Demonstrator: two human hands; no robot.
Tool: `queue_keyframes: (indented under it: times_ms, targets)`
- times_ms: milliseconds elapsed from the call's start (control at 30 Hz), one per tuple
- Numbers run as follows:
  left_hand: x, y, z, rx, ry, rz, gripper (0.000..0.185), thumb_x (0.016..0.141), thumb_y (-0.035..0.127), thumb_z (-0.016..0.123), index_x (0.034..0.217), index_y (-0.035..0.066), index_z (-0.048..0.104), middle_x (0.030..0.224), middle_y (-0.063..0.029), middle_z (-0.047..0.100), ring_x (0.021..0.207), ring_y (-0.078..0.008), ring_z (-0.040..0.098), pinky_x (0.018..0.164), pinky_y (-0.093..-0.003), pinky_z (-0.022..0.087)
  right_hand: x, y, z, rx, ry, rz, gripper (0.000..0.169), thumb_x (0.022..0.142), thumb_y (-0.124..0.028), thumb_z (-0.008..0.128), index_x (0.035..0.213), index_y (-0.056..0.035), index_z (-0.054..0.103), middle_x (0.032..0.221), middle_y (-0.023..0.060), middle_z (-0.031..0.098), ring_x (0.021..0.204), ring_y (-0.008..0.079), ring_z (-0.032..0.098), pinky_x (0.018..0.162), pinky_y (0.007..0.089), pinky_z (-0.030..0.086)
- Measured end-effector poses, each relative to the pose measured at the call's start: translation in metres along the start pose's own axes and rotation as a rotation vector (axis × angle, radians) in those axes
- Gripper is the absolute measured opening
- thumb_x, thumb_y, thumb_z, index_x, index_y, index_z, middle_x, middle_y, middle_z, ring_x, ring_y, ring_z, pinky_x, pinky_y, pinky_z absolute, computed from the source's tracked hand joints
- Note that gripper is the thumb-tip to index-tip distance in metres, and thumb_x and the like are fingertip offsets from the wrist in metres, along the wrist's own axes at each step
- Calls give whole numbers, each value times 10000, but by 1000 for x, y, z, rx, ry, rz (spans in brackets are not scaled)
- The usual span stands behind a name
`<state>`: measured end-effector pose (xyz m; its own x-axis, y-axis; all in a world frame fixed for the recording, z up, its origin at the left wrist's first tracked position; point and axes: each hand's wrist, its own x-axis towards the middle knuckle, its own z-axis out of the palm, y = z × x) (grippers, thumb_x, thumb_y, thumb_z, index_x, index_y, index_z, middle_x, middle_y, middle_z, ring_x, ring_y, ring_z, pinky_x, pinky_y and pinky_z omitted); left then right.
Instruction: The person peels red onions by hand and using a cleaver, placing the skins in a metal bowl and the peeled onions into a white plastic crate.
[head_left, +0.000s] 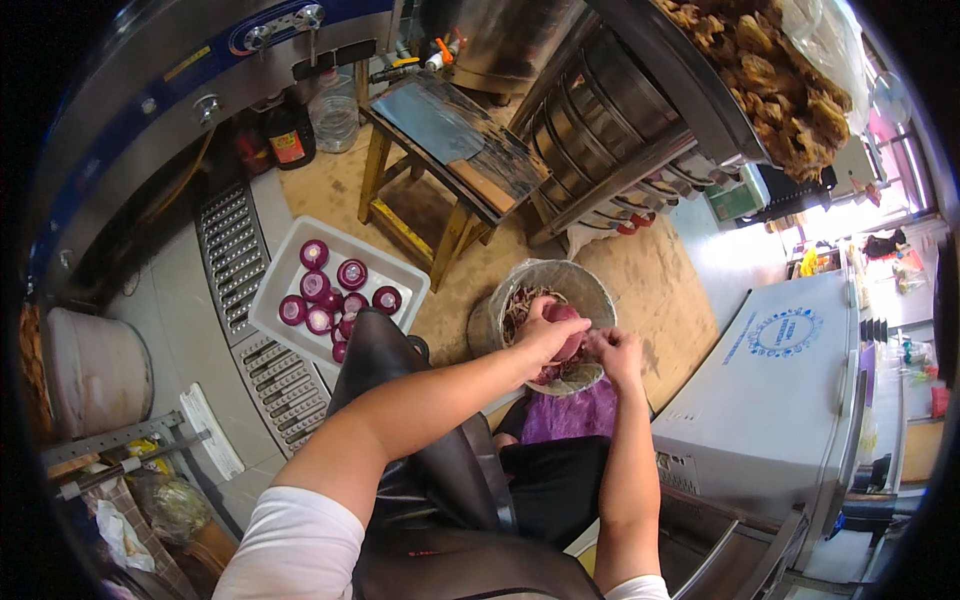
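Note:
My left hand (541, 336) holds a red onion (562, 330) over a bucket (598, 292) with a clear plastic lining. Close against the onion's right side is my right hand (619, 356), its thumb and fingertips pinched on a blurred piece of onion skin (591, 343). Dry stalks and purple peelings (517, 313) lie inside the bucket, partly hidden by my left hand. Left of my knee, a white plastic tray (281, 259) carries several peeled red onions (352, 274); the knee covers its near right corner. A purple mesh sack (559, 414) lies between the bucket and my lap.
Beyond the bucket stands a low wooden stool (450, 180) with a cleaver (427, 120) on it. A metal drain grate (232, 255) runs along the floor at left. A white chest freezer (750, 390) is at right. Overhead at upper right, a tray bears browned food pieces (765, 75).

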<state>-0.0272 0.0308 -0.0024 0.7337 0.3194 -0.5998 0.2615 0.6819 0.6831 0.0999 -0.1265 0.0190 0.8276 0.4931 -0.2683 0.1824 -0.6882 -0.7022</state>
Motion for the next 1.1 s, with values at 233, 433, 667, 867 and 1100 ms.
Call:
queue_keyframes:
  times_ms: [233, 433, 667, 867, 1100]
  targets:
    - [-16, 28, 5, -64, 29, -29, 818, 839, 401, 884, 1497, 187, 447, 1474, -113, 541, 1289, -334, 600, 865, -565, 610, 43, 57, -8, -565, -105, -107, 328, 892, -147, 788, 1202, -41, 785, 952, 187, 803, 866, 279, 777, 783, 427, 617]
    - [-24, 32, 0, -111, 14, -91, 772, 890, 419, 853, 1513, 232, 440, 1487, -100, 537, 1268, -353, 591, 866, -580, 592, 91, -132, 11, -568, 140, -413, 383, 997, -352, 701, 1246, -62, 728, 1056, 262, 761, 975, 447, 742, 837, 521, 598]
    - [-11, 16, 7, -167, -106, 61, 511, 1000, 397, 719, 1383, 94, 567, 1167, -80, 703, 947, -173, 669, 744, -368, 547, 76, -289, 138, -838, 17, -792, 781, 945, -472, 767, 1606, -212, 440, 1262, 228, 662, 1199, 411, 662, 948, 536, 585]
    - [0, 0, 8, -329, -242, 0, 452, 1003, 320, 728, 1370, 126, 551, 1077, -75, 689, 842, -170, 654, 657, -365, 532, 95, -295, 148, -865, -68, -682, 718, 947, -277, 730, 1597, -200, 433, 1208, 294, 705, 1083, 472, 703, 947, 560, 569]
    - [-8, 21, 1, -278, -361, -121, 681, 835, -42, 791, 1352, 178, 407, 967, -107, 684, 693, -255, 719, 543, -402, 608, 14, -237, 23, -406, 228, -563, 654, 917, -189, 744, 1511, -215, 471, 1067, 282, 752, 1007, 519, 705, 858, 603, 561]
